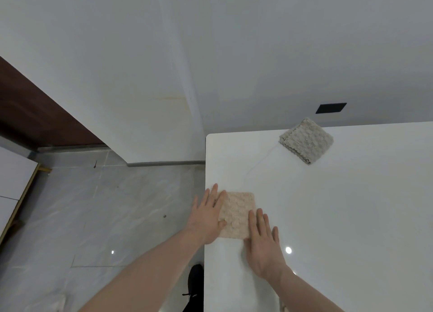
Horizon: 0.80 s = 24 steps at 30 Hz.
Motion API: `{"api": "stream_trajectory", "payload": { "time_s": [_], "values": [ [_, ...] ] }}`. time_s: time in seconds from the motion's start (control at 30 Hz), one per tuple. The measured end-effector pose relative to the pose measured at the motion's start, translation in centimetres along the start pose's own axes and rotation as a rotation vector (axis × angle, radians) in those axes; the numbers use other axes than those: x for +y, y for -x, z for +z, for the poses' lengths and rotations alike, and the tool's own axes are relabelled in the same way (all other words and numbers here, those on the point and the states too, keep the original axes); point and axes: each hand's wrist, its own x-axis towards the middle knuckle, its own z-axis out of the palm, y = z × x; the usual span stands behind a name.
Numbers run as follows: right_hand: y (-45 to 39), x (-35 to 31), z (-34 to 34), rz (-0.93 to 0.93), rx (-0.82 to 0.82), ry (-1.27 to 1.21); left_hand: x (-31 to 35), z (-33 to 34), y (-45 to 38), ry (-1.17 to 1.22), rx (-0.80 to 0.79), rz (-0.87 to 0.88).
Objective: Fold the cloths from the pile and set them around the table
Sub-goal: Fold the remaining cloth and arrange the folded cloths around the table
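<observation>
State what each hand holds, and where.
Nothing is gripped. The left hand and right hand press flat on the beige cloth's left and lower right edges.

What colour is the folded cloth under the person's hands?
Pale peach-beige folded cloth with a bumpy scale-like texture, seen in the head view.

A white table (339,218) seen from above, its left edge next to a grey tiled floor (93,206). Near that edge lies a folded beige cloth (237,212). The left hand (207,220) rests flat on the cloth's left side, fingers straight. The right hand (263,243) lies flat on its lower right corner. A folded grey cloth (307,140) sits well apart at the table's far edge, below a black wall plate (330,108). A black shoe (194,286) shows on the floor beside the table.
</observation>
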Motion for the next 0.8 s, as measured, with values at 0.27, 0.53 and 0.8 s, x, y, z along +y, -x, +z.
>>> {"api": "stream_trajectory", "payload": {
  "time_s": [0.27, 0.53, 0.8],
  "values": [
    [0.4, 1.1, 0.6, -0.188, 0.014, 0.196, -1.2, 5.0, 4.0, -0.111, 0.045, 0.131],
    [-2.9, 0.3, -1.4, -0.157, -0.056, 0.274, 0.4, 2.1, 1.3, -0.094, 0.101, 0.016],
    [2.3, 0.8, -0.7, -0.125, -0.148, 0.280, 3.2, 4.5, 6.6, -0.004, 0.067, 0.077]
  ]
}}
